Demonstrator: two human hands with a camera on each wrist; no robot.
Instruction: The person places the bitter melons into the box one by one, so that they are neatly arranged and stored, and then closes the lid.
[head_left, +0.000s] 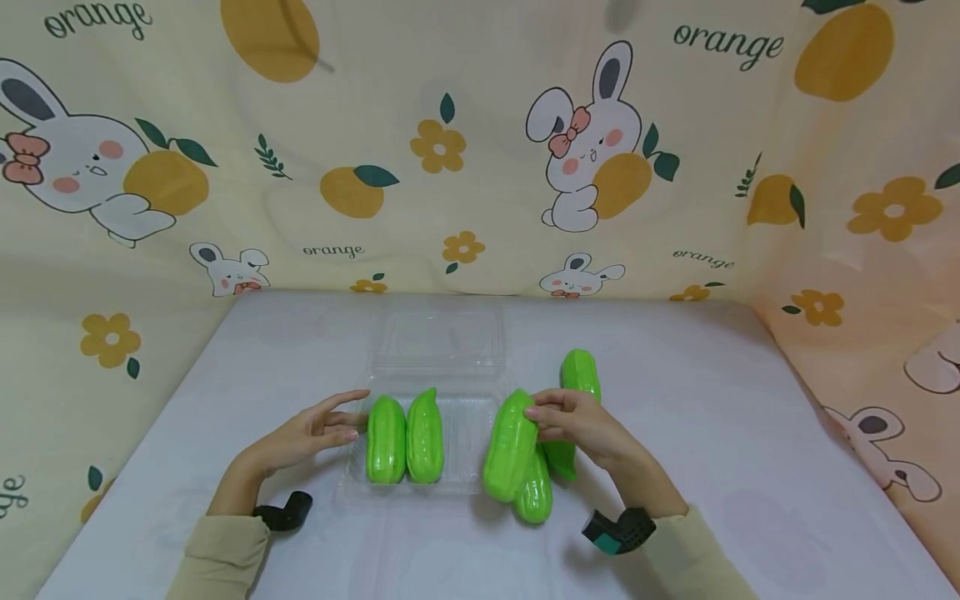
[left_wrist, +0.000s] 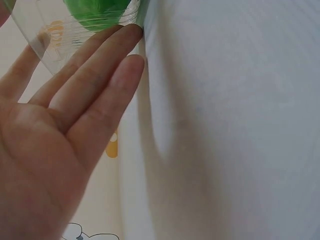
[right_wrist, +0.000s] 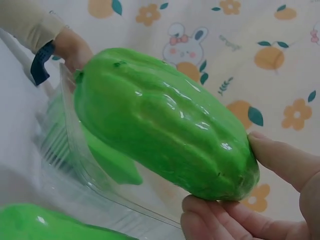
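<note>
A clear plastic clamshell box (head_left: pixel 465 425) lies with its lid spread toward the back. Two glossy green gourd-like toy vegetables (head_left: pixel 386 442) lie side by side in its left part. My left hand (head_left: pixel 311 429) has its fingers extended at the box's left wall, and the left wrist view shows them flat against the clear plastic. With thumb and fingertips my right hand (head_left: pixel 588 427) pinches one end of another green toy vegetable (right_wrist: pixel 165 125), tilted above the box's right edge. Beneath it a matching vegetable (head_left: pixel 535 496) rests on the table, partly covered.
One more green vegetable (head_left: pixel 580 371) lies right of the box, its middle hidden behind my right hand. The white table (head_left: pixel 712 433) meets a cloth backdrop (head_left: pixel 480 167) printed with rabbits and oranges. The box's transparent lid (head_left: pixel 438 337) spreads toward that backdrop.
</note>
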